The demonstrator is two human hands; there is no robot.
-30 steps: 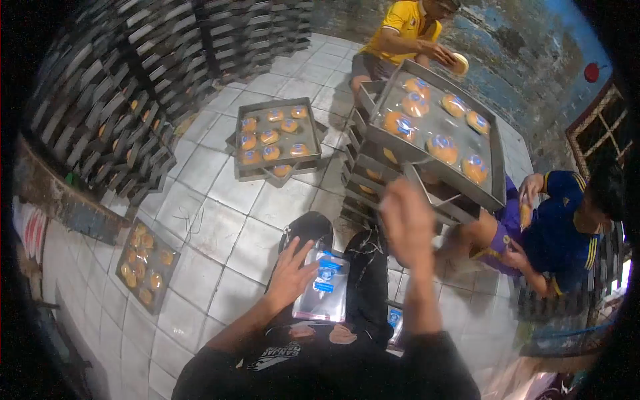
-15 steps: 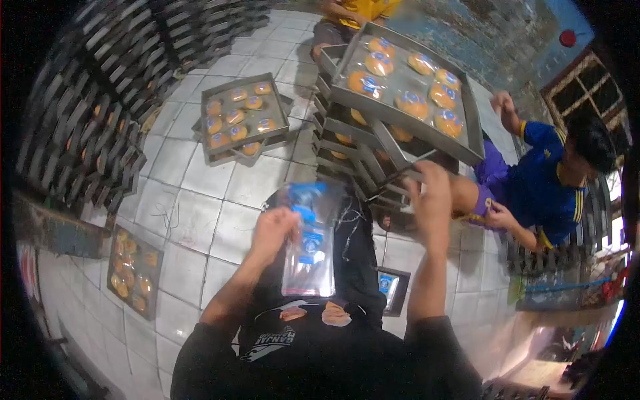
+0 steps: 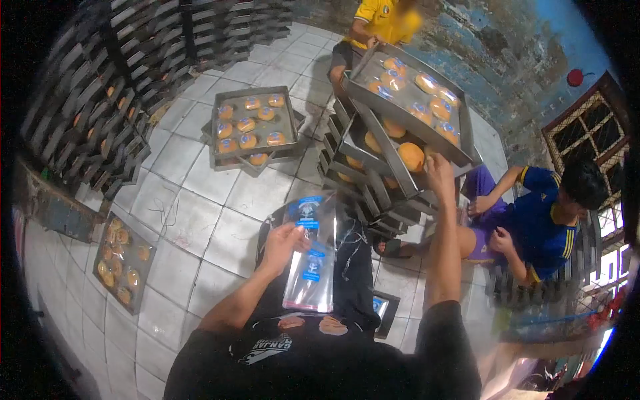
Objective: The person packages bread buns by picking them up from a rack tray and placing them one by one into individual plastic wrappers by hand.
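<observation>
My left hand [image 3: 283,245] pinches a clear plastic bag [image 3: 308,293] with blue printed labels, which lies over my lap with other bags beneath or against it. A golden round bun [image 3: 411,157] shows at the open side of a tray below the top one of the stack. My right hand [image 3: 440,177] reaches there, its fingers closed on the bun's right edge. Above it, the top metal tray [image 3: 467,143] holds several buns [image 3: 423,112] wrapped in clear bags with blue print.
Another tray [image 3: 290,113] of wrapped buns sits on the tiled floor ahead, and a further tray [image 3: 143,293] lies at left. Dark stacked trays [image 3: 73,113] line the left. A person in blue [image 3: 533,213] sits at right; a person in yellow [image 3: 383,23] is behind the stack.
My right hand has moved forward from beside the stack to the bun in the tray. The bag in my left hand now lies flatter. The person in blue has lowered a raised hand.
</observation>
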